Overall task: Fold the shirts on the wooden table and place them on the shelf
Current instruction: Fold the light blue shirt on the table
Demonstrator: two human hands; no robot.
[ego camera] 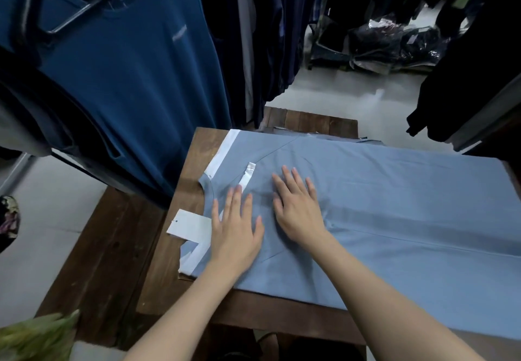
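On the wooden table (pixel 169 270) both hands, left (pixel 235 228) and right (pixel 297 209), press flat-fingered on the light blue shirt (pixel 394 205).

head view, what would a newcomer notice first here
A light blue shirt lies spread across the wooden table, filling the middle and right of the view. The left hand and right hand press flat on it near the collar, beside a white tag. A dark blue shirt hangs at the upper left.
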